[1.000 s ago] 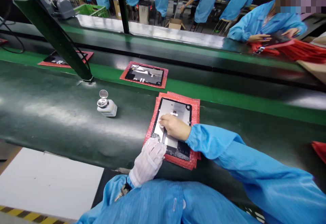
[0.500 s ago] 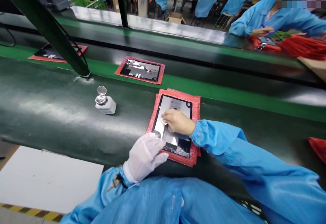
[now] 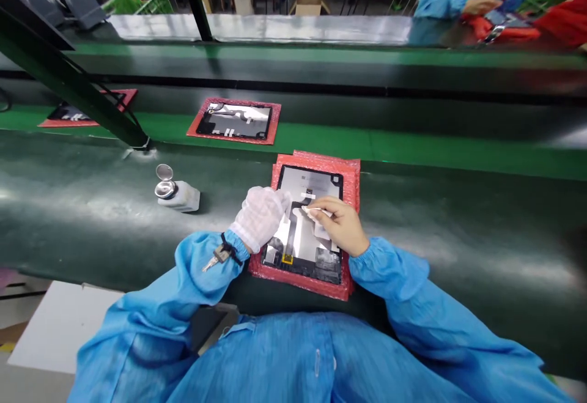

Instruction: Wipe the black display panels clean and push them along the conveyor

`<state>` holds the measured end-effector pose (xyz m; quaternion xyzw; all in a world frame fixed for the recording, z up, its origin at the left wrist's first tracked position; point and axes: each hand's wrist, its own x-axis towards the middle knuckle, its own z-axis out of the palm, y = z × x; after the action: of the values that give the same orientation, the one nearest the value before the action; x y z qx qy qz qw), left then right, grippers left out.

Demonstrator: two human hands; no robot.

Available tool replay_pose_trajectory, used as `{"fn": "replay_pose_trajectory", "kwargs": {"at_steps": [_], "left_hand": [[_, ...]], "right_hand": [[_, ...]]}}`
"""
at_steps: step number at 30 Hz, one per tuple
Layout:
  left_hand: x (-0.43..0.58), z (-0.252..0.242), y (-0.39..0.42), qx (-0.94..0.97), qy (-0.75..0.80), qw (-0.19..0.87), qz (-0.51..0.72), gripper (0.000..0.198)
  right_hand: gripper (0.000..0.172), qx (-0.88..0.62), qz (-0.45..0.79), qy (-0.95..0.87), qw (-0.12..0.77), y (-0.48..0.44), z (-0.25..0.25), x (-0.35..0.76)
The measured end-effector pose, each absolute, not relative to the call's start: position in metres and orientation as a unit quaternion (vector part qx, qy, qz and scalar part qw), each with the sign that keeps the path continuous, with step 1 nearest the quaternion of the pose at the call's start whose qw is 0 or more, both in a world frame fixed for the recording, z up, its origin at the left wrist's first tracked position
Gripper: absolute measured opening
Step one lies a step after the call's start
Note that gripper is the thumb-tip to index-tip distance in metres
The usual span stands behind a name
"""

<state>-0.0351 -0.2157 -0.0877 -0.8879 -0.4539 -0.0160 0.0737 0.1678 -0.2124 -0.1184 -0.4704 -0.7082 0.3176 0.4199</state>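
Note:
A dark-framed tablet panel (image 3: 309, 184) with a grey and silver back lies on a red bubble-wrap pad (image 3: 352, 192) on the dark green belt. My left hand (image 3: 259, 218), in a white fabric glove, rests on the panel's left side with its fingers together. My right hand (image 3: 340, 226) is bare and pinches a small white wipe (image 3: 312, 213) against the panel's middle. The panel's centre is partly hidden under both hands.
A solvent dispenser bottle (image 3: 178, 196) with a raised metal lid stands left of the pad. Farther along, panels on red pads (image 3: 233, 120) lie on a green strip. A dark green strut (image 3: 68, 66) crosses upper left. A co-worker's hand (image 3: 480, 2) works beyond the belt.
My left hand has moved up from the panel's lower left onto its left side. My right hand and the wipe have shifted slightly right. The view has turned and levelled.

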Motion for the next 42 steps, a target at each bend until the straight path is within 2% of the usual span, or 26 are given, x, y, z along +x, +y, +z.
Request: {"fn": "replay_pose_trajectory", "kwargs": {"at_steps": [4, 9, 16, 21, 29, 40, 42], "left_hand": [[-0.037, -0.086, -0.224, -0.872, -0.486, 0.053, -0.023, 0.027], [-0.035, -0.082, -0.216, -0.881, -0.468, 0.063, -0.011, 0.022], [-0.041, -0.08, -0.23, -0.884, -0.462, 0.069, -0.022, 0.028], [-0.036, -0.081, -0.212, -0.876, -0.477, 0.062, -0.036, 0.029], [-0.036, -0.072, -0.212, -0.893, -0.447, 0.05, 0.007, 0.026], [-0.06, -0.06, -0.169, -0.857, -0.511, -0.064, -0.003, 0.036], [-0.061, -0.066, -0.161, -0.869, -0.488, -0.072, 0.03, 0.028]], "right_hand": [[0.019, -0.458, 0.315, -0.715, 0.424, -0.214, -0.117, 0.168], [0.017, -0.452, 0.309, -0.721, 0.425, -0.215, -0.115, 0.167], [0.016, -0.446, 0.317, -0.713, 0.438, -0.216, -0.116, 0.165], [0.015, -0.441, 0.316, -0.712, 0.446, -0.217, -0.118, 0.165], [0.015, -0.452, 0.317, -0.711, 0.435, -0.217, -0.12, 0.164], [0.016, -0.447, 0.313, -0.713, 0.441, -0.218, -0.118, 0.164], [0.016, -0.447, 0.313, -0.711, 0.444, -0.218, -0.117, 0.163]]}}
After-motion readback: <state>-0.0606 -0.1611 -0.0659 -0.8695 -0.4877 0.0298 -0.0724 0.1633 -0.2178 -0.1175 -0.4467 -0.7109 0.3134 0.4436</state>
